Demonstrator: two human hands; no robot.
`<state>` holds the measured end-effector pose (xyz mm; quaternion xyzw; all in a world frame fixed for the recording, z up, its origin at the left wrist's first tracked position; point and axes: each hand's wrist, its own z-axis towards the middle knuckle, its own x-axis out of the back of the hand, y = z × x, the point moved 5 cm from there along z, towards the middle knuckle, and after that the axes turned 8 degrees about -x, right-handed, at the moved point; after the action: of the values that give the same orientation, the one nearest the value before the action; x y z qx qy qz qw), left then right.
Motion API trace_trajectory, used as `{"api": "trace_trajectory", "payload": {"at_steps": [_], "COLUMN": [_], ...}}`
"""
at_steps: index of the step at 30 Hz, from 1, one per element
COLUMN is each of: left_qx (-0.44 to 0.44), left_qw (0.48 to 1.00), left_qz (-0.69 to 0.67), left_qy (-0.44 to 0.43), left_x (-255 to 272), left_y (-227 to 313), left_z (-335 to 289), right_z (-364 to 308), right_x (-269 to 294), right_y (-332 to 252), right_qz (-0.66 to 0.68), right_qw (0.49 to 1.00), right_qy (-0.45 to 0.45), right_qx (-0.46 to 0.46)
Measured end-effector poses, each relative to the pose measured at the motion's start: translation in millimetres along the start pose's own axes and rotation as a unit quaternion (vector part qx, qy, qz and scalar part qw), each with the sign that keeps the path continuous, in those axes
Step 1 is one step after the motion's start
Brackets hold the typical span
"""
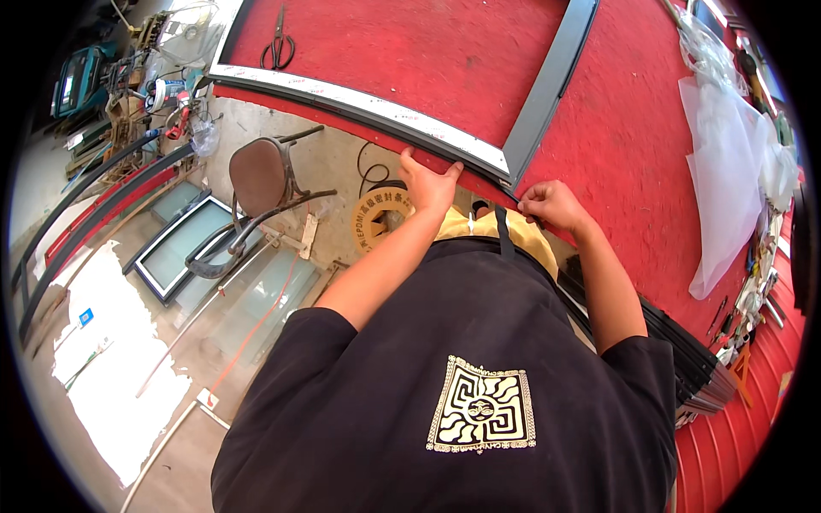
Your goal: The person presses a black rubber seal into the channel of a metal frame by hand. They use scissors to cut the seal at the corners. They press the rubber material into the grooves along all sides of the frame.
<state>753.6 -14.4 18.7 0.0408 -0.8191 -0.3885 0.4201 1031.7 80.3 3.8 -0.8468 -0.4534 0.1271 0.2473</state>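
Red cloth covers the big table (633,128). On it lies a grey metal frame (547,85) with a white strip along its near side. The frame's corner sits at the table's near edge, right in front of the person. The left hand (425,184) rests on the near bar of the frame, fingers bent and pressing down on its edge. The right hand (552,203) is just beside the corner, its fingertips pinched together on something thin; I cannot tell what. Black scissors (278,43) lie inside the frame, far from the hands. A brown chair (261,175) stands on the floor to the left. Clear plastic sheets (727,162) lie at the right.
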Motion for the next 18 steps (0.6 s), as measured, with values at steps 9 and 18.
{"api": "trace_trajectory", "payload": {"at_steps": [9,18], "left_qx": [-0.021,-0.005], "left_qw": [1.000,0.999], "left_qz": [0.011,-0.022], "left_qy": [0.002,-0.027], "left_x": [-7.8,-17.3], "left_y": [-11.0,2.1], "left_z": [0.8,-15.5], "right_z": [0.0,4.3], "right_x": [-0.8,-1.4], "right_y": [2.8,9.5], "right_qz": [0.025,0.016], "right_qw": [1.000,1.000], "right_qy": [0.003,0.013], "right_qx": [-0.003,0.012]}}
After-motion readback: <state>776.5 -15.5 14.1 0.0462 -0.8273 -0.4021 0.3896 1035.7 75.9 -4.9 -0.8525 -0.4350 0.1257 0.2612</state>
